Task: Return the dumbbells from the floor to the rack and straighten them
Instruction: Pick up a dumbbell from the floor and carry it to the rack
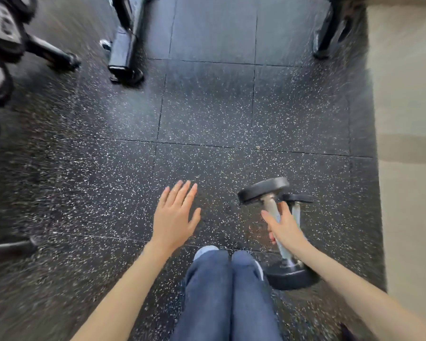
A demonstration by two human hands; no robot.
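On the speckled black rubber floor to my right is a dumbbell (271,205) with black round heads and a steel handle. My right hand (284,230) grips its handle, fingers curled under it. A second, similar dumbbell (296,200) sits right behind it, mostly hidden by my hand and the first one. Whether the gripped dumbbell rests on the floor or is lifted is unclear. My left hand (175,217) hovers over the floor with fingers spread and holds nothing. The dumbbell rack (52,54) stands at the far left, with several black dumbbells (4,28) on it, blurred.
My knees in blue jeans (229,291) are at the bottom centre. A black bench leg (126,52) stands at the top centre and another black frame leg (330,38) at the top right. Beige flooring (408,143) borders the rubber mat on the right. A black bar end (12,246) lies at the left.
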